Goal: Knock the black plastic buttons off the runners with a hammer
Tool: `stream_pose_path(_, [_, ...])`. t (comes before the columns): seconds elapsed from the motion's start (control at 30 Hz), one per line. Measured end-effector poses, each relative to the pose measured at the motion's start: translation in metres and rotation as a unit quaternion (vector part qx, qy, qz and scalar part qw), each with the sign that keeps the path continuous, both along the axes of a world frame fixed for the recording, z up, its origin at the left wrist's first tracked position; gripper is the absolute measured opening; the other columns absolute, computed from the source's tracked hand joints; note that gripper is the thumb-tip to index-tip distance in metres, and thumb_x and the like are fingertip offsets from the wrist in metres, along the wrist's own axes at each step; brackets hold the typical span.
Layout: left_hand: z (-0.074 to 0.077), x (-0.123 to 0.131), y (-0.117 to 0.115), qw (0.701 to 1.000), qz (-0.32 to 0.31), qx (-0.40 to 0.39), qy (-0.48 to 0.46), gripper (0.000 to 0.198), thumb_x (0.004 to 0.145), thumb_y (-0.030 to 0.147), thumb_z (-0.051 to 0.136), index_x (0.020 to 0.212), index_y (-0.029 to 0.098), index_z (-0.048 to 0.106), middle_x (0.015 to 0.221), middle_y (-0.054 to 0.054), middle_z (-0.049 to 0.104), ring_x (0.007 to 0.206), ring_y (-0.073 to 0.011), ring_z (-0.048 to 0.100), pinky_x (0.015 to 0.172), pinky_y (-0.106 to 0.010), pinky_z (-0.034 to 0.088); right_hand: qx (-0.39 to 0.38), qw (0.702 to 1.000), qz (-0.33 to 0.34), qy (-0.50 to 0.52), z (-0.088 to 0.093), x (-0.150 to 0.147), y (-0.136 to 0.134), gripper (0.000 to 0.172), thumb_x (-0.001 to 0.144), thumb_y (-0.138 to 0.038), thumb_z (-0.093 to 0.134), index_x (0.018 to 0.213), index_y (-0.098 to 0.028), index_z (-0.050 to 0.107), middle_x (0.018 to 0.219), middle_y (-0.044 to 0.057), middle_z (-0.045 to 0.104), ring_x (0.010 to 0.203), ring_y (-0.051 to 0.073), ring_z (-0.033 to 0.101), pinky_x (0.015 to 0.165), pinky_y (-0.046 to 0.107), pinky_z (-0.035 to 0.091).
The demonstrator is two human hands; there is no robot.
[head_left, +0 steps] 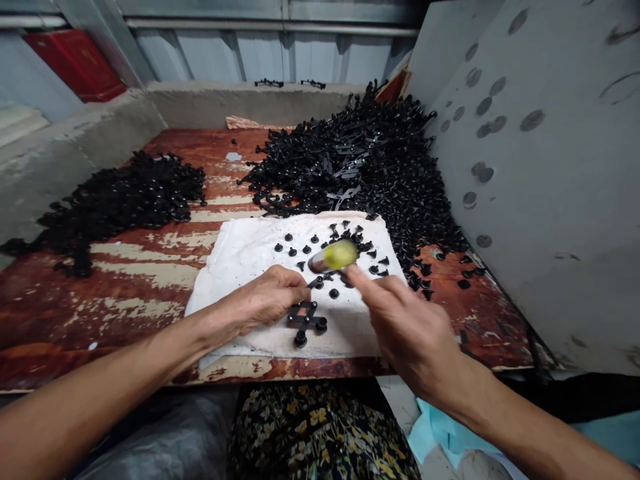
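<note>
My right hand [413, 323] is closed around the handle of a small mallet [341, 254]. Its yellow and dark head is blurred by motion above a white cloth [240, 253]. My left hand [275, 293] pinches one arm of a black scissor-like linkage [306, 320] with round feet, which lies on the cloth just under the mallet. Several loose black pegs with round bases, one of them a single peg [334, 293], stand or lie around the mallet head. The mallet's handle is mostly hidden by my right hand.
A big heap of black parts [360, 160] rises behind the cloth, and a smaller pile [135, 193] lies at the left. The worn reddish table [135, 293] meets a grey spotted panel [540, 187] at the right and a concrete ledge [260, 103] behind.
</note>
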State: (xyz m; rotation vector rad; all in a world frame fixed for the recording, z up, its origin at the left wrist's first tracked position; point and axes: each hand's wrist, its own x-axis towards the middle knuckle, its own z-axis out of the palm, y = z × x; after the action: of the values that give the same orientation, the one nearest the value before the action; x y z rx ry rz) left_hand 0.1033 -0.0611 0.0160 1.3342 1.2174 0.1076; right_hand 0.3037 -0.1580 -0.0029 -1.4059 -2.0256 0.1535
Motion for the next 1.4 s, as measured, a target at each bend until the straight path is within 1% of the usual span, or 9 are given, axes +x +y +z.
stream_pose_path(0.1, [-0.002, -0.001, 0.000, 1.000, -0.001, -0.003, -0.001, 0.022, 0.081, 0.022, 0.057, 0.060, 0.017, 0.052, 0.042, 0.007, 0.039, 0.032, -0.0026, 0.016, 0.036, -0.021, 0.008, 0.000, 0.997, 0.024, -0.072, -0.003, 0.000, -0.001, 0.060, 0.087, -0.003, 0.037, 0.143, -0.020, 0.050, 0.079, 0.005, 0.060, 0.055, 0.016, 0.053, 0.048, 0.027, 0.049])
stream_pose_path(0.23, [-0.002, 0.000, 0.000, 1.000, 0.000, -0.001, 0.009, 0.022, 0.079, 0.022, 0.057, 0.058, 0.017, 0.053, 0.043, 0.006, 0.042, 0.032, -0.0027, 0.019, 0.036, -0.021, 0.009, -0.008, 0.999, 0.005, -0.036, -0.006, 0.002, -0.004, 0.069, 0.089, -0.005, 0.037, 0.153, -0.029, 0.031, 0.094, 0.007, 0.064, 0.076, 0.020, 0.060, 0.061, 0.030, 0.055])
stream_pose_path(0.37, [-0.004, 0.000, 0.001, 1.000, -0.002, -0.001, 0.010, 0.021, 0.079, 0.023, 0.057, 0.059, 0.017, 0.054, 0.042, 0.007, 0.041, 0.032, -0.0029, 0.017, 0.036, -0.021, 0.009, -0.023, 0.998, 0.014, -0.064, -0.009, 0.004, -0.001, 0.065, 0.087, -0.004, 0.038, 0.148, -0.027, 0.042, 0.081, 0.004, 0.061, 0.057, 0.016, 0.054, 0.050, 0.027, 0.051])
stream_pose_path(0.53, [-0.008, -0.004, 0.004, 1.000, -0.009, -0.001, 0.002, 0.023, 0.078, 0.026, 0.060, 0.059, 0.018, 0.053, 0.041, 0.008, 0.037, 0.033, -0.0029, 0.015, 0.037, -0.021, 0.009, -0.002, 0.999, 0.007, -0.032, -0.013, 0.005, 0.000, 0.063, 0.089, -0.005, 0.039, 0.149, -0.025, 0.039, 0.088, 0.006, 0.064, 0.064, 0.017, 0.061, 0.056, 0.029, 0.054])
stream_pose_path(0.7, [0.005, -0.006, 0.002, 0.997, -0.056, -0.010, -0.055, 0.026, 0.075, 0.037, 0.065, 0.062, 0.017, 0.054, 0.048, 0.005, 0.047, 0.038, -0.0040, 0.021, 0.039, -0.022, 0.013, -0.044, 0.993, -0.006, 0.106, 0.002, 0.000, 0.009, 0.038, 0.094, -0.016, 0.044, 0.130, -0.020, 0.056, 0.101, 0.008, 0.068, 0.086, 0.020, 0.065, 0.077, 0.034, 0.055])
stream_pose_path(0.8, [0.015, -0.003, -0.004, 0.985, -0.150, 0.017, -0.084, 0.029, 0.075, 0.040, 0.063, 0.062, 0.016, 0.057, 0.052, 0.004, 0.050, 0.042, -0.0053, 0.027, 0.042, -0.022, 0.018, -0.153, 0.963, 0.006, 0.221, 0.013, -0.009, 0.016, 0.013, 0.091, -0.027, 0.054, 0.095, -0.020, 0.064, 0.077, 0.001, 0.062, 0.067, 0.015, 0.058, 0.061, 0.027, 0.049])
stream_pose_path(0.9, [0.018, -0.003, -0.010, 0.973, -0.208, 0.056, -0.080, 0.031, 0.080, 0.043, 0.059, 0.066, 0.015, 0.060, 0.055, 0.003, 0.052, 0.047, -0.0070, 0.034, 0.045, -0.022, 0.023, -0.255, 0.911, 0.042, 0.322, 0.012, -0.015, 0.014, 0.020, 0.086, -0.034, 0.060, 0.073, -0.020, 0.056, 0.062, -0.004, 0.047, 0.053, 0.010, 0.043, 0.047, 0.022, 0.037])
stream_pose_path(1.13, [0.004, -0.034, -0.028, 0.986, 0.018, 0.160, -0.032, 0.047, 0.085, 0.063, 0.051, 0.090, 0.018, 0.064, 0.087, -0.004, 0.066, 0.070, -0.0144, 0.054, 0.055, -0.022, 0.040, -0.253, 0.859, -0.063, 0.441, -0.002, -0.009, -0.014, 0.029, 0.088, -0.048, 0.060, 0.077, -0.022, 0.052, 0.056, -0.008, 0.036, 0.044, 0.008, 0.028, 0.039, 0.022, 0.025])
stream_pose_path(1.4, [-0.008, -0.001, -0.050, 0.990, 0.004, 0.089, -0.111, 0.044, 0.079, 0.059, 0.058, 0.080, 0.015, 0.059, 0.065, 0.001, 0.054, 0.056, -0.0108, 0.047, 0.049, -0.021, 0.035, -0.255, 0.865, -0.037, 0.430, -0.011, -0.031, -0.026, 0.026, 0.088, -0.044, 0.058, 0.079, -0.021, 0.054, 0.058, -0.007, 0.039, 0.048, 0.009, 0.032, 0.042, 0.023, 0.028])
